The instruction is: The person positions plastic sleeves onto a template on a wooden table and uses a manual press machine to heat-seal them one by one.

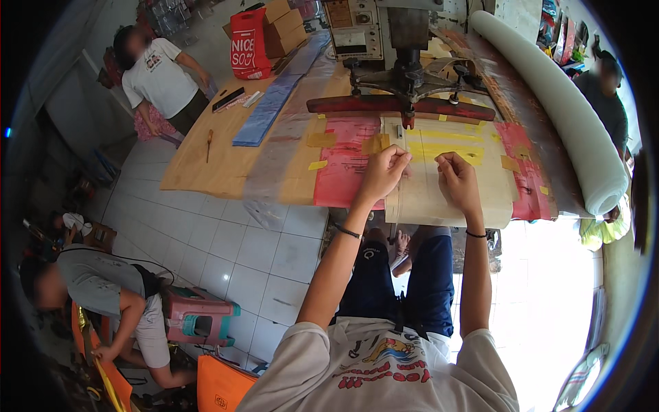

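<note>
My left hand [386, 174] and my right hand [458, 180] hover a short way apart over a beige sheet [449, 199] at the table's front edge. The fingers of each are pinched together; anything between them is too small to make out. Yellow tape strips [449, 152] run across the sheet. Red sheeting [349, 159] lies to its left and more red sheeting [525, 172] to its right, both with tape patches. Just beyond my hands stands a press machine [408, 79] with a long dark red bar [343, 104] above the work.
A thick pale roll [549, 103] lies along the table's right side. Blue folded sheets [274, 103], a screwdriver [209, 145] and a red bag [250, 44] are on the left. One person [165, 79] stands far left; another [110, 288] sits near a stool [199, 316]. A third person [607, 103] is at right.
</note>
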### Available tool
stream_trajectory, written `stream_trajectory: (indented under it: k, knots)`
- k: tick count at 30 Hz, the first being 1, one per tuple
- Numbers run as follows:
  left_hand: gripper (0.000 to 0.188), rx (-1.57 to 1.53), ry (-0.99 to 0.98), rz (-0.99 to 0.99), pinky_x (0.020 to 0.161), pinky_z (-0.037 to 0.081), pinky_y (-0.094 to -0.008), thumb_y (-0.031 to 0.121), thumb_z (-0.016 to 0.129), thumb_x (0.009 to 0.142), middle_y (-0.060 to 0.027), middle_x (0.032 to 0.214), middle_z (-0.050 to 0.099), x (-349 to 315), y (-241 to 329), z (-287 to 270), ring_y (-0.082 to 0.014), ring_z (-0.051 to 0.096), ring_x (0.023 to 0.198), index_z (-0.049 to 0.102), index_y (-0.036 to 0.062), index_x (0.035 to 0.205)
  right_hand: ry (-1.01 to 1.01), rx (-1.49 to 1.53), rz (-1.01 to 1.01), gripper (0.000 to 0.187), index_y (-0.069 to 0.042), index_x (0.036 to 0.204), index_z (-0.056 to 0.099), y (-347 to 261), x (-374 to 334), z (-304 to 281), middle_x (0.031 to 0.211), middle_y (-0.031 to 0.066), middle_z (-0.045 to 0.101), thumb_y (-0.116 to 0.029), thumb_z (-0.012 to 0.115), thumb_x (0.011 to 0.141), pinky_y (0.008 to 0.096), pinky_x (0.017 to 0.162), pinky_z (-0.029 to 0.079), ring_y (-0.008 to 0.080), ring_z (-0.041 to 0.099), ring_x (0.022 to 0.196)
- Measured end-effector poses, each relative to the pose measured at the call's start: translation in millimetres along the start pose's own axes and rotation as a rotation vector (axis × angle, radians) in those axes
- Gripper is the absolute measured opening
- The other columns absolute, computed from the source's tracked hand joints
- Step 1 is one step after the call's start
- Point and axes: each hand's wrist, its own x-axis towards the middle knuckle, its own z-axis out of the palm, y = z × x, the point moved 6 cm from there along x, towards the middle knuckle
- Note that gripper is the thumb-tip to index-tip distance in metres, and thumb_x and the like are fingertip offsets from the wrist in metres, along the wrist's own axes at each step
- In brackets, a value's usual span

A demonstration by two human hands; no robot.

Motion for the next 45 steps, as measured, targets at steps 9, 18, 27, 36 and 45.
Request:
stream_trajectory:
  k: [9, 18, 27, 36, 45]
  knots:
    - [0.018, -0.015, -0.017, -0.035, 0.07, 0.052, -0.0254, 0.015, 0.059, 0.102, -0.0049, 0.079, 0.069, -1.8, 1.8, -2.9, -0.0114, 0.068, 0.074, 0.063, -0.0014, 0.096, -0.007, 0.046, 0.026, 0.022, 0.004, 0.099, 0.066, 3.1, 0.2, 1.5, 0.073, -0.0006, 0.059, -0.018, 0.06, 0.101, 0.0227, 0.061, 0.043, 0.0049, 0.051, 0.066]
    - [0.018, -0.018, -0.035, -0.026, 0.071, 0.05, -0.0252, 0.015, 0.059, 0.102, -0.0053, 0.079, 0.069, -5.0, 5.5, 1.5, -0.011, 0.067, 0.075, 0.062, -0.0014, 0.096, -0.016, 0.126, 0.066, 0.022, 0.002, 0.097, 0.066, 3.7, -3.8, 0.0, 0.069, -0.0043, 0.055, -0.019, 0.061, 0.101, 0.0222, 0.055, 0.038, 0.0028, 0.045, 0.06]
    - [0.019, 0.032, -0.043, -0.034, 0.072, 0.049, -0.0252, 0.016, 0.058, 0.103, -0.0046, 0.078, 0.069, -5.4, 14.5, 2.2, -0.0093, 0.065, 0.074, 0.062, -0.0003, 0.095, -0.033, 0.157, 0.133, 0.021, 0.001, 0.097, 0.066, 3.9, -4.2, -2.9, 0.07, -0.0042, 0.057, -0.02, 0.062, 0.101, 0.0222, 0.054, 0.037, 0.002, 0.046, 0.061]
    - [0.019, 0.027, -0.038, -0.022, 0.071, 0.048, -0.0248, 0.017, 0.058, 0.103, -0.0037, 0.077, 0.067, -3.8, 10.4, 3.0, -0.0082, 0.064, 0.074, 0.062, 0.0, 0.095, -0.041, 0.15, 0.095, 0.022, 0.001, 0.098, 0.066, 6.9, -3.2, -4.2, 0.073, -0.0026, 0.06, -0.021, 0.063, 0.101, 0.0208, 0.056, 0.038, 0.0022, 0.048, 0.062]
    - [0.018, 0.024, -0.036, -0.036, 0.07, 0.049, -0.0243, 0.016, 0.059, 0.102, -0.0037, 0.078, 0.067, -3.3, 10.8, 1.8, -0.009, 0.065, 0.073, 0.062, -0.001, 0.096, -0.049, 0.16, 0.101, 0.023, 0.001, 0.098, 0.066, 4.7, -1.5, -3.0, 0.075, -0.0021, 0.06, -0.021, 0.062, 0.101, 0.0209, 0.06, 0.04, 0.003, 0.05, 0.067]
